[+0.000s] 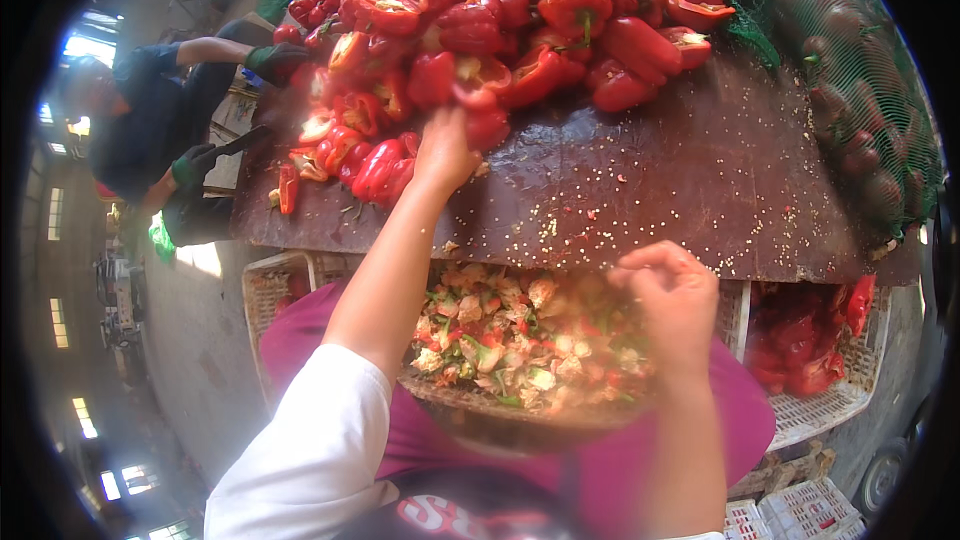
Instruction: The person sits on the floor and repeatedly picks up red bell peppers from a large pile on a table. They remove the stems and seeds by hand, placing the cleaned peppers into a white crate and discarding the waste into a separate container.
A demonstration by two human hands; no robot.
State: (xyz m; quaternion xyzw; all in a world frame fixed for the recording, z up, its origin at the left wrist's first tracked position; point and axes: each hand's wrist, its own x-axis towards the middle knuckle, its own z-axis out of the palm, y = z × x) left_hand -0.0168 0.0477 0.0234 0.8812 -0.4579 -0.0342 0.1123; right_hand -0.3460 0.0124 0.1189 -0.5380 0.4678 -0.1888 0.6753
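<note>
My left hand (pixel 448 154) reaches into a heap of red bell peppers (pixel 487 22), many cut open with pale cores showing. Its blurred fingertips touch a pepper half (pixel 480 79), and I cannot tell whether they grip it. My right hand (pixel 671 292) hovers near the table's front edge with fingers curled; whether anything small is pinched there is unclear. Below it, between my knees, a round container (pixel 442 390) is filled with pepper cores and trimmings (pixel 517 337). Pale seeds (pixel 555 229) lie scattered over the brown tabletop (pixel 675 165).
A green mesh sack of peppers (pixel 862 112) lies along the table's right side. One white plastic crate (pixel 817 420) holds red pepper pieces (pixel 795 345); another crate (pixel 259 300) stands left. Across the left corner, a gloved co-worker (pixel 161 112) holds a knife (pixel 244 141).
</note>
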